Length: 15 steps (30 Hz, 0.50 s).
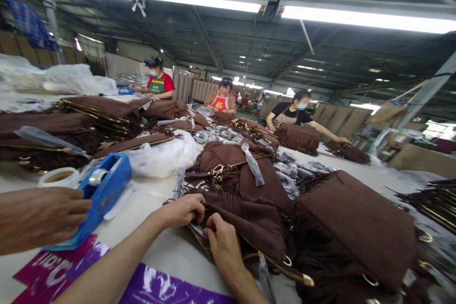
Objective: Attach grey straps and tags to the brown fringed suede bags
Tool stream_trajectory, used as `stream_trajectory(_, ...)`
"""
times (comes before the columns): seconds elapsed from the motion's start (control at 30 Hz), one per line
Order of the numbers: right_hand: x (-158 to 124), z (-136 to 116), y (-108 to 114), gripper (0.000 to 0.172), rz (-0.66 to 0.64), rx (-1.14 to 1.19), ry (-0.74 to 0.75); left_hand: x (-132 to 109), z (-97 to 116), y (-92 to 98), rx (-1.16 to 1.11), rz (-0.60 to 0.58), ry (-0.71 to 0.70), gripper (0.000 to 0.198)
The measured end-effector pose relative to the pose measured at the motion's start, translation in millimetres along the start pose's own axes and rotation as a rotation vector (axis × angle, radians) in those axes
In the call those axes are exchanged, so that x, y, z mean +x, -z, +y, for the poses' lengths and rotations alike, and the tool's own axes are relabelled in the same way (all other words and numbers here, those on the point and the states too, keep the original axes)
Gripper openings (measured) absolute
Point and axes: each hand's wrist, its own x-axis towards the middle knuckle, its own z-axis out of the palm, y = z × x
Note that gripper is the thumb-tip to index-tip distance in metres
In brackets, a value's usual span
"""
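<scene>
In the head view a dark brown fringed bag (245, 216) lies in front of me, its gold zipper edge facing me. My left hand (185, 210) is closed on the upper edge of its opening. Just to the right, my right hand (223, 240) pinches the near edge, fingers curled at the opening. What is inside the bag is mostly hidden. A larger brown fringed bag (359, 223) lies on a stack to the right. Under my forearms is a purple printed plastic sheet (160, 282).
A co-worker's hand (42, 218) reaches in from the left beside a blue tape dispenser (107, 190) and a tape roll (59, 178). Stacked brown bags (103, 114), white plastic film (164, 152) and wrapped grey straps (285, 175) cover the table. Several co-workers (292, 114) work across it.
</scene>
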Motion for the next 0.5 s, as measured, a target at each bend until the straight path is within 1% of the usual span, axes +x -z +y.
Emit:
stream_trajectory(0.13, 3, 1, 2, 0.014, -0.018, 0.102, -0.011, -3, -1, 1.6, -0.031, -0.012, -0.016, 0.029)
stream_trajectory(0.27, 5, 3, 1, 0.012, -0.007, 0.116, -0.008, -4, -2, -0.5, -0.026, -0.027, -0.015, 0.026)
stream_trajectory(0.4, 6, 6, -2, 0.013, 0.013, 0.109, -0.008, -2, 5, -6.7, 0.072, -0.017, 0.026, 0.017)
stream_trajectory(0.5, 5, 13, -8, 0.015, 0.034, 0.11, 0.041, -3, 12, -8.6, 0.096, 0.004, 0.032, 0.015)
